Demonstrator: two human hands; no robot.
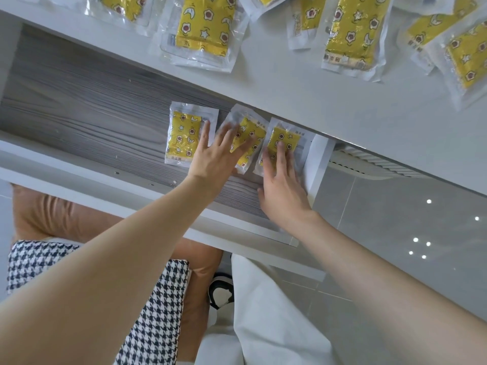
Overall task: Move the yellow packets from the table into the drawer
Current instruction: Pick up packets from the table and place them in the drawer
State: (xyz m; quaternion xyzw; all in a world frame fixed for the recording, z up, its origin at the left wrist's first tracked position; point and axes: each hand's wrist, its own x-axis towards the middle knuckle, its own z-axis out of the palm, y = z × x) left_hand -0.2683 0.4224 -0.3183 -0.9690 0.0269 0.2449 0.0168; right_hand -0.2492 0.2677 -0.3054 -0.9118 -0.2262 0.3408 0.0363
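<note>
Lying in the grey wood-grain drawer (pixel 92 114), three yellow star-printed plastic packets (pixel 184 135) run front to back; left hand (pixel 218 154) presses flat across two, right hand (pixel 282 188) flat on the third.

Yellow packets (pixel 205 30) had clear plastic wrappers, glossy and crinkled; the printed yellow insert looked matt. Drawer floor (pixel 87 106) showed grey wood grain, matt and finely streaked. Table top (pixel 303 96) was white and smooth. Floor tiles (pixel 408 227) were grey, polished, mirroring lights. Seat cushion (pixel 52 214) looked tan, leather-like, creased. Houndstooth cloth (pixel 158 312) was woven, matt.
</note>
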